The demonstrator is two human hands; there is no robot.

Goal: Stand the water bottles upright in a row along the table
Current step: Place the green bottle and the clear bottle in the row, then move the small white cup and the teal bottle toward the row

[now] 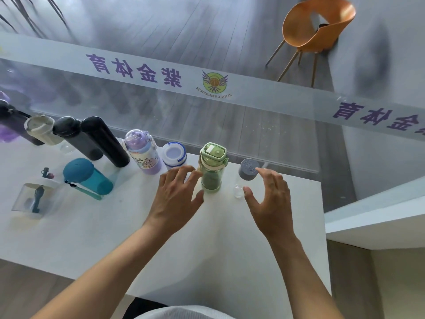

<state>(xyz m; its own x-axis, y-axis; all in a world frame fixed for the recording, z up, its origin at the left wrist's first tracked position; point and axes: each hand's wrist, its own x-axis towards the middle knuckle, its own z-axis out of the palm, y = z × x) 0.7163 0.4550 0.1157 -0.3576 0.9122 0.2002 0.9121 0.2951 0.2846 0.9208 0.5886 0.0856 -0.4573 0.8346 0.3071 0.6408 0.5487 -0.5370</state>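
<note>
Both hands are out over the white counter (pixel 207 261) at centre frame, and neither one is holding anything. The left hand (pixel 176 199) hovers with fingers spread, grip apart, its fingertips just beside the green bottle (pixel 212 168); whether they touch it I cannot tell. The right hand (pixel 271 201) is open too, thumb and fingers apart, curved around the clear bottle with the grey cap (pixel 247 173) — the index fingertip sits right at the cap's edge, the thumb just beside the clear body lower down.

Now the row: it runs along the far edge of the counter, from upper left of the frame toward the centre right. At the far left a dark bottle (pixel 13 120), partly cut off, then a cream-lidded cup (pixel 42 130), a dark grey flask (pixel 76 139), a tall black flask (pixel 105 141), a purple bottle with a cartoon label (pixel 143 155), a white bottle with a blue rim (pixel 173 156), the green one, and the grey-capped one at the right end. All stand upright.

In front of the row, left of frame, a teal bottle (pixel 87 176) and a clear bottle with a straw (pixel 32 199) stand apart from the line.

Beyond the glass, upper right, an orange chair (pixel 317 28).
</note>
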